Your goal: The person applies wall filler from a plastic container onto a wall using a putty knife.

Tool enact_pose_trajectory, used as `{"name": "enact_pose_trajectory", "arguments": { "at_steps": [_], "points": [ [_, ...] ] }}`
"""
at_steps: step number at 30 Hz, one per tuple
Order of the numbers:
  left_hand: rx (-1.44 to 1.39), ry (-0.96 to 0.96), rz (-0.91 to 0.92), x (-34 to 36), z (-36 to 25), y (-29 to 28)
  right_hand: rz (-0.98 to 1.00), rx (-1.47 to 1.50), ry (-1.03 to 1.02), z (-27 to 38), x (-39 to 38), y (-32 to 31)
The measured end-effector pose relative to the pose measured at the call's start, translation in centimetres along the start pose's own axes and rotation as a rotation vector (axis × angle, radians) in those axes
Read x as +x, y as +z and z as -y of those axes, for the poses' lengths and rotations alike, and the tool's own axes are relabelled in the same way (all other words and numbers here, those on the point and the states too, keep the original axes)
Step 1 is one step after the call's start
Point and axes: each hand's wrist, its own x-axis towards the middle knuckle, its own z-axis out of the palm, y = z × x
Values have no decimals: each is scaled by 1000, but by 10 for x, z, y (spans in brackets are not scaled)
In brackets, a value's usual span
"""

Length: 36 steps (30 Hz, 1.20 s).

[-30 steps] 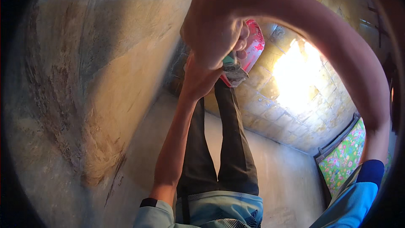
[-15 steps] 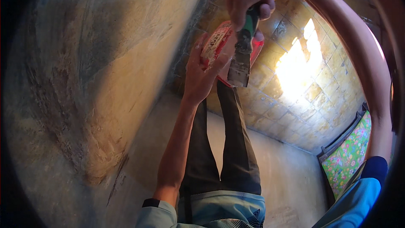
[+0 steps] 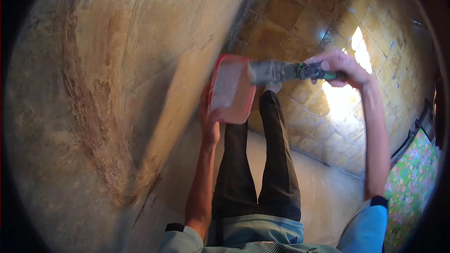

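Note:
My left hand [image 3: 210,115] grips a clear plastic tub [image 3: 244,108] with a red rim by its left side, thumb over the near edge. The tub is tilted so its inside shows, with a whitish paste [image 3: 227,84] in it. My right hand [image 3: 340,68] is closed round the green and black handle of a putty knife [image 3: 276,71]. The knife lies level, its broad, paste-smeared blade pointing left, with the tip at the tub's right rim. Whether the tip touches the rim I cannot tell.
A rough plastered wall [image 3: 154,28] with brownish streaks rises along my left. Worn yellowish floor tiles [image 3: 286,11] lie ahead, with bright sunlight patches. A green flowered cloth [image 3: 412,178] on a dark frame is at the right. My legs [image 3: 276,159] are below the tub.
The putty knife has swung from pointing down across the tub to lying level at its right. My right hand has come down and nearer. The tub has turned, showing its inside.

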Motion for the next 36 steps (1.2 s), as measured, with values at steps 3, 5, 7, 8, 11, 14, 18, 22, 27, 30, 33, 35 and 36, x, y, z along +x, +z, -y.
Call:
{"name": "enact_pose_trajectory", "arguments": {
  "at_steps": [3,5,7,8,11,14,18,22,27,30,33,35,36],
  "points": [
    [-78,-183,-167,-44,12,-48,-277,123,-105,-43,2,41],
    [-106,-244,-247,-71,11,-77,-427,198,-141,-69,28,70],
    [-148,-272,-333,-90,2,-85,-470,272,-99,-87,60,88],
    [-141,-275,-327,-100,-2,-95,-492,356,-82,-92,82,102],
    [-154,-333,-353,-122,-18,-119,-522,590,-89,-123,165,133],
    [-106,-299,-388,-134,-30,-120,-572,641,-94,-141,231,150],
    [-193,-313,-377,-140,-35,-123,-580,592,-67,-153,281,146],
    [-195,-374,-419,-145,-41,-125,-670,589,-38,-148,307,156],
    [-169,-364,-405,-145,-42,-122,-678,518,-65,-128,308,170],
    [-184,-381,-385,-160,-30,-154,-672,478,-93,-106,292,195],
    [-205,-405,-409,-173,-30,-173,-586,571,-96,-77,250,222],
    [-199,-413,-441,-174,-32,-178,-536,684,-78,-77,242,214],
    [-221,-405,-452,-173,-33,-183,-569,680,-72,-85,247,200]
  ]
}}
